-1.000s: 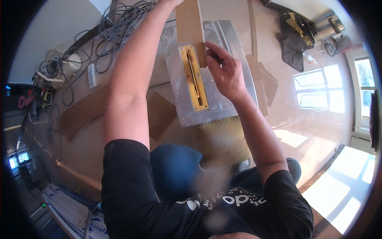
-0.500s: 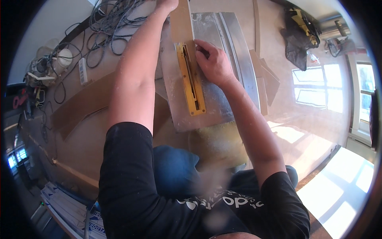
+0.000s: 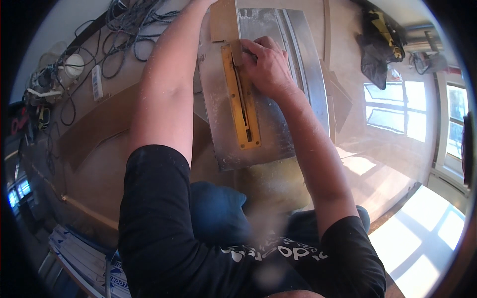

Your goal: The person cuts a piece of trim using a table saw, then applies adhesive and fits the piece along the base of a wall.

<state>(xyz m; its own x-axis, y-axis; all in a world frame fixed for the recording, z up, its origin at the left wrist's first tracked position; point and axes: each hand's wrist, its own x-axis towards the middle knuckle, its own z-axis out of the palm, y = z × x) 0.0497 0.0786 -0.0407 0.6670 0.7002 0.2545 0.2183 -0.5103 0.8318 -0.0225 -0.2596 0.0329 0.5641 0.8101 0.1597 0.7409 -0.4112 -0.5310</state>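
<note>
Brown board [image 3: 224, 22] lay partly over yellow insert's [image 3: 254, 136] far end! My right hand [image 3: 271, 67], beside insert, curled against board's edge; left hand [image 3: 207, 2], beyond insert, mostly cropped. Couldn't tell either grip.

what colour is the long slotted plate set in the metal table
Yellow: the slotted plate shows best in the head view.

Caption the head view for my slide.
Right hand against a flat brown board partly covering the slotted yellow insert in a grey metal tabletop.
</note>
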